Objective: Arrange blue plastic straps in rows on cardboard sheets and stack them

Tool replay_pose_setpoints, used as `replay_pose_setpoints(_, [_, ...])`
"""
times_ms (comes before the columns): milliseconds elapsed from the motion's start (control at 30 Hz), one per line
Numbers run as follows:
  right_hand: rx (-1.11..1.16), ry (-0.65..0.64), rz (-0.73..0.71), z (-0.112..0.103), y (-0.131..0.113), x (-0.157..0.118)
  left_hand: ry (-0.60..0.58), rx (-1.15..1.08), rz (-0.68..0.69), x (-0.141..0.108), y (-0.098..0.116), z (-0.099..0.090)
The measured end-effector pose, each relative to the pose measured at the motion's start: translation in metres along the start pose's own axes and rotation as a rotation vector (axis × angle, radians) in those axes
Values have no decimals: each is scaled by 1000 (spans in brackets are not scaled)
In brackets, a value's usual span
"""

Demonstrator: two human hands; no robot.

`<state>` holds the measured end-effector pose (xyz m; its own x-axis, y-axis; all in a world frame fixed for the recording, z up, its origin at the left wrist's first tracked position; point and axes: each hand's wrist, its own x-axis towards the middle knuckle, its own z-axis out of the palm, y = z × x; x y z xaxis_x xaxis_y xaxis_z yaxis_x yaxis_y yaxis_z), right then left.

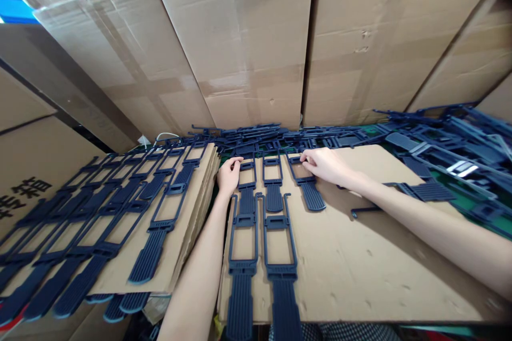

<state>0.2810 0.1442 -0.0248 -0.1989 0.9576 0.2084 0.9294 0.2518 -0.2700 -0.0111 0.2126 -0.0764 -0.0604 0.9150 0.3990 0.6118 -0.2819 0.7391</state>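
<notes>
My right hand (318, 162) pinches the upper right side of a dark blue plastic frame piece (313, 196), which has a ribbed, round-ended tongue and lies at a slight slant on a cardboard sheet (344, 266). At the sheet's far left corner, my left hand (229, 175) is closed, its fingertips at the top left corner of a similar frame piece (247, 201). Between the hands lies another frame piece (274, 198). Two more, a left one (242, 266) and a right one (281, 269), lie nearer me, tongues toward me. My left fingertips are partly hidden.
On the left, a stack of cardboard sheets (188, 229) carries rows of similar pieces (150, 256). Loose pieces (256, 136) pile up behind the sheet, with a larger heap (464, 154) at right. Another piece (426, 191) lies under my right forearm. Large cartons (256, 42) wall off the back.
</notes>
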Motion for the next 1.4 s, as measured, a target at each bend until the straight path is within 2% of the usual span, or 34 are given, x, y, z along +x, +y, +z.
replay_pose_setpoints(233, [4, -6, -24, 1, 1, 0, 0, -3, -4, 0, 1, -1])
replay_pose_setpoints(533, [-2, -5, 42, 2, 6, 1, 0, -11, -10, -2, 5, -2])
replay_pose_setpoints(1100, [47, 30, -2, 10, 16, -1, 5, -14, 0, -1, 3, -1])
replay_pose_setpoints(1400, [12, 17, 23, 7, 11, 1, 4, 0, -5, 0, 2, -1])
